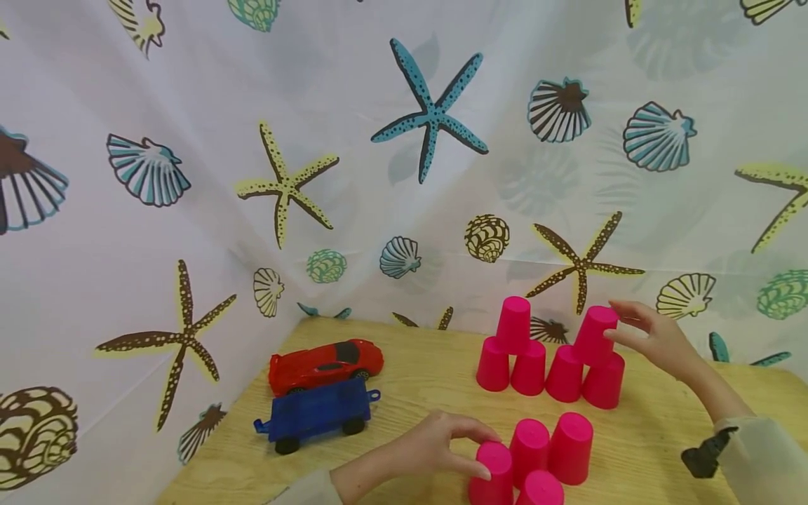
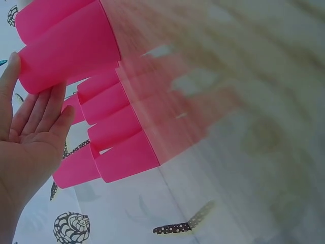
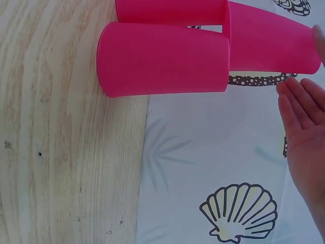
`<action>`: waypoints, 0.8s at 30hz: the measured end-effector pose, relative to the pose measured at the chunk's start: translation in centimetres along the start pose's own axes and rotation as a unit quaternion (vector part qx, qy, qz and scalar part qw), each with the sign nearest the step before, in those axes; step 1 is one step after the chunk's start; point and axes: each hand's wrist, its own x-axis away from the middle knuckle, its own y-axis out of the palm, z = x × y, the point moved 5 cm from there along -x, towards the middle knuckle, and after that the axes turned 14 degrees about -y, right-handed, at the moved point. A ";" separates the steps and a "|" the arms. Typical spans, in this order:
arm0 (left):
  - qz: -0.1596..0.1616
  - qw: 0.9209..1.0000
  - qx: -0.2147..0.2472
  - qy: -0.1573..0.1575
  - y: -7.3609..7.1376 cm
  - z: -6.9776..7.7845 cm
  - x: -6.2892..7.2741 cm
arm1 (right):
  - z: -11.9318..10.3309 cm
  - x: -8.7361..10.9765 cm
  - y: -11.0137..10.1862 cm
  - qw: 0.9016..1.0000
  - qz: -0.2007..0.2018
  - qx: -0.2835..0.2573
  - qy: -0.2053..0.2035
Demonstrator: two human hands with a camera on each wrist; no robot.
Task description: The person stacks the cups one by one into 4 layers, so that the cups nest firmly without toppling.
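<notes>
In the head view my left hand (image 1: pixel 435 445) grips an upside-down pink cup (image 1: pixel 494 480) at the front, thumb and index finger on either side. The left wrist view has the thumb at that cup's narrow end and the other fingers against its side. My right hand (image 1: pixel 659 344) is at the top cup (image 1: pixel 593 340) of the back right stack, which sits on two cups (image 1: pixel 604 386). In the right wrist view, the fingers (image 3: pixel 299 104) extend just below the top cup, with a gap. The thumb is near its narrow end.
Left of the right stack stands another three-cup stack (image 1: pixel 516 326). More upside-down pink cups (image 1: pixel 571 449) stand around the held one. A red toy car (image 1: pixel 325 365) and blue toy trailer (image 1: pixel 318 410) are on the wooden table's left. A seashell-patterned curtain (image 1: pixel 353 175) hangs behind.
</notes>
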 end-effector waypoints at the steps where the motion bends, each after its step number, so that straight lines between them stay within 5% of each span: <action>1: 0.002 1.000 -0.003 0.001 0.0 0.0 0.0 | 0.0 0.2 -0.1 1.000 0.012 0.006 -0.005; 11: 0.069 0.998 -0.007 -0.011 -2.2 -0.4 1.6 | -3.2 3.0 -1.2 0.990 0.117 -0.009 -0.080; 17: 0.128 0.992 0.010 0.015 -6.1 1.0 2.5 | -5.4 4.5 -0.5 0.985 0.104 -0.039 -0.133; 24: 0.208 0.975 0.025 0.073 -9.8 4.6 2.3 | -6.7 6.1 2.2 0.981 0.058 -0.084 -0.168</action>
